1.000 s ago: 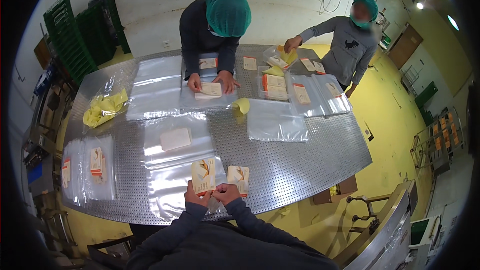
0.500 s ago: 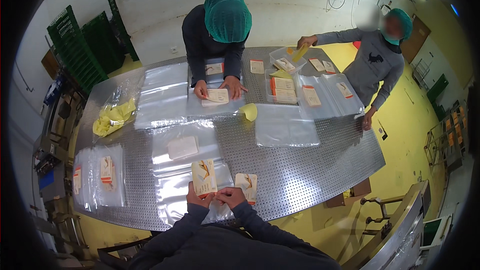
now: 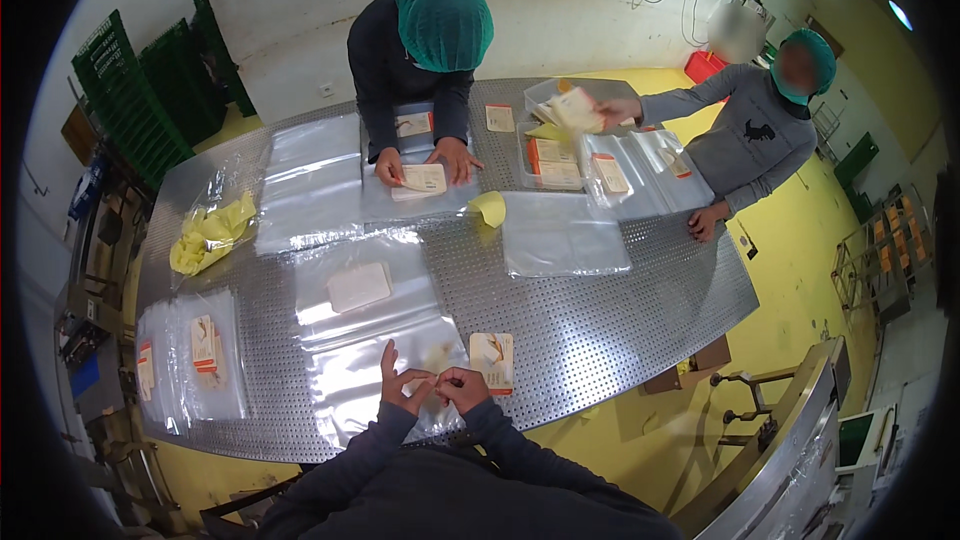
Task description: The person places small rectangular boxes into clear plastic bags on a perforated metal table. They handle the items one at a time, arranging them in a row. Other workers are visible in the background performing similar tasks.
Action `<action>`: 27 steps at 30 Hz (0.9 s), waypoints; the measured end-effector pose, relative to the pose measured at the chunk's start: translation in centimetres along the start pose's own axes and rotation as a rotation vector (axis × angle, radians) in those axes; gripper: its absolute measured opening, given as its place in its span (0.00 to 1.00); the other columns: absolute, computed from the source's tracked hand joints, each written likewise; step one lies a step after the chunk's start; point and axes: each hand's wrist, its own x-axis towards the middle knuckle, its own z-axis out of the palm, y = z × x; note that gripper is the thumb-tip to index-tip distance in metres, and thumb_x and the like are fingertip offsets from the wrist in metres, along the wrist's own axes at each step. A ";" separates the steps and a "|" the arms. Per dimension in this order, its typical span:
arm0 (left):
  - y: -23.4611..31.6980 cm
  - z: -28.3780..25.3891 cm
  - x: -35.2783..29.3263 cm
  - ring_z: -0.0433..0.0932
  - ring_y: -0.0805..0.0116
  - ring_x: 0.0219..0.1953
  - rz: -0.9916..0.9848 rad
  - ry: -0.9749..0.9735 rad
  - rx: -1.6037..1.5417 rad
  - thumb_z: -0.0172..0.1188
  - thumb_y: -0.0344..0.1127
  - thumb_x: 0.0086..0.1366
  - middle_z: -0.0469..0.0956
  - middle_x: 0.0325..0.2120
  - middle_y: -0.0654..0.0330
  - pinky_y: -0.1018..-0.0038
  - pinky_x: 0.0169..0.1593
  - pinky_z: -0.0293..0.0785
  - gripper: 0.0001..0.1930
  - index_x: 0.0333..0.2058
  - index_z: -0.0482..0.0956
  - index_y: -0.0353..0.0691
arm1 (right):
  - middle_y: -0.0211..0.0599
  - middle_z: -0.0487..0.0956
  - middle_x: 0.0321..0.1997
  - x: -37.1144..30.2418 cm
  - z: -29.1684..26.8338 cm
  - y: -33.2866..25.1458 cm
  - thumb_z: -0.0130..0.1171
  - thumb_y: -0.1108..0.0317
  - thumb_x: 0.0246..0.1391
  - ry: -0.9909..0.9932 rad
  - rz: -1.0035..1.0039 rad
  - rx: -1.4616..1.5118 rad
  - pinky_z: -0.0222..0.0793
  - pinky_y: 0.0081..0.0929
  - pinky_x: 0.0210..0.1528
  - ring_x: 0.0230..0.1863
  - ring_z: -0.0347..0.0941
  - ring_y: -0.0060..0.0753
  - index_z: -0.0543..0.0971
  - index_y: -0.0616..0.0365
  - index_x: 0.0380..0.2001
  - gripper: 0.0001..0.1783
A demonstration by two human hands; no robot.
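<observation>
My left hand [image 3: 404, 387] and my right hand [image 3: 462, 390] meet at the front edge of the table, fingertips together. The left has one finger raised while the others pinch. The right is closed; whatever sits between the fingertips is too small to make out. Under them lie clear plastic bags [image 3: 350, 350], with a blurred pale patch just beyond the fingers. A face-down pale card stack [image 3: 359, 288] rests farther up the bags. Right of my right hand lies a printed card [image 3: 492, 362] with an orange edge.
Across the perforated metal table [image 3: 560, 340], a co-worker [image 3: 415, 90] handles cards. Another [image 3: 750, 130] holds blurred cards above plastic tubs [image 3: 550, 162]. Bagged cards [image 3: 205, 350] lie left, near crumpled yellow paper [image 3: 212, 232]. More clear bags [image 3: 565, 235] lie right of centre.
The printed card that stood upright in my left hand is no longer in it, and a finger is raised there. The right co-worker has swung a bunch of cards over the tubs.
</observation>
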 end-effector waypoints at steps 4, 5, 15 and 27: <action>-0.6 -0.6 0.2 0.71 0.62 0.47 -0.003 -0.132 -0.175 0.61 0.29 0.54 0.71 0.42 0.52 0.69 0.50 0.65 0.04 0.29 0.77 0.38 | 0.31 0.72 0.19 -0.2 0.0 1.2 0.52 0.74 0.47 0.009 -0.012 -0.013 0.64 0.16 0.23 0.19 0.68 0.19 0.72 0.63 0.25 0.03; 0.0 -1.1 0.5 0.72 0.65 0.42 -0.165 -0.158 -0.305 0.60 0.29 0.55 0.73 0.38 0.53 0.71 0.47 0.67 0.04 0.29 0.76 0.37 | 0.31 0.73 0.20 -0.1 -0.3 2.2 0.51 0.73 0.48 0.021 -0.009 0.016 0.64 0.16 0.23 0.19 0.68 0.20 0.72 0.63 0.25 0.04; -7.0 -5.4 2.2 0.70 0.70 0.16 -0.835 0.251 -1.016 0.54 0.29 0.60 0.73 0.22 0.59 0.76 0.20 0.66 0.04 0.34 0.72 0.36 | 0.40 0.73 0.34 1.6 -7.2 -3.1 0.45 0.67 0.50 0.397 -0.168 0.031 0.68 0.29 0.43 0.37 0.71 0.30 0.68 0.61 0.32 0.09; -2.6 -5.1 2.1 0.75 0.60 0.43 -0.316 0.234 -0.784 0.51 0.24 0.61 0.72 0.41 0.53 0.72 0.47 0.73 0.03 0.34 0.70 0.32 | 0.40 0.77 0.38 11.4 -6.8 -3.0 0.55 0.69 0.47 0.439 -0.610 -0.991 0.69 0.27 0.41 0.37 0.73 0.33 0.76 0.59 0.39 0.14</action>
